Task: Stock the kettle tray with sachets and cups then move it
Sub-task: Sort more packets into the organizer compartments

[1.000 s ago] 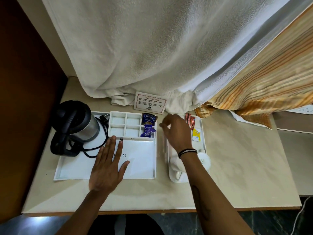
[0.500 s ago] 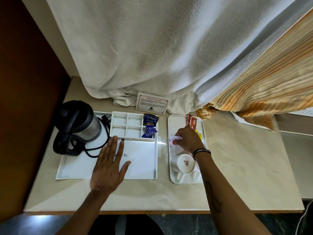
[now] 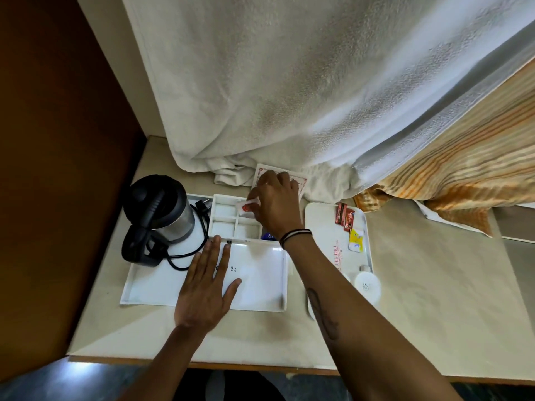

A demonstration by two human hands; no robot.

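Observation:
The white kettle tray (image 3: 260, 296) lies on the counter with a black and steel kettle (image 3: 162, 212) at its left. Its back holds a grid of small compartments (image 3: 224, 211). My right hand (image 3: 275, 206) hovers over that grid, pinching a white and red sachet (image 3: 246, 205) above an upper middle cell. A blue sachet (image 3: 267, 236) peeks out under my wrist. My left hand (image 3: 207, 287) lies flat, fingers spread, on the tray's open floor. A second white tray (image 3: 321, 227) at the right carries red sachets (image 3: 345, 217), a yellow sachet (image 3: 356, 240) and a white cup (image 3: 367, 286).
A white towel (image 3: 289, 91) hangs down to the counter behind the trays, with a printed card (image 3: 301, 180) leaning against it. Striped orange fabric (image 3: 463, 163) drapes at the right. A brown wooden wall (image 3: 58, 169) borders the left. The kettle's black cord (image 3: 185, 256) loops on the tray.
My right hand picked a white and red sachet off the right tray and carried it left over the compartment grid. My left hand stayed flat on the kettle tray.

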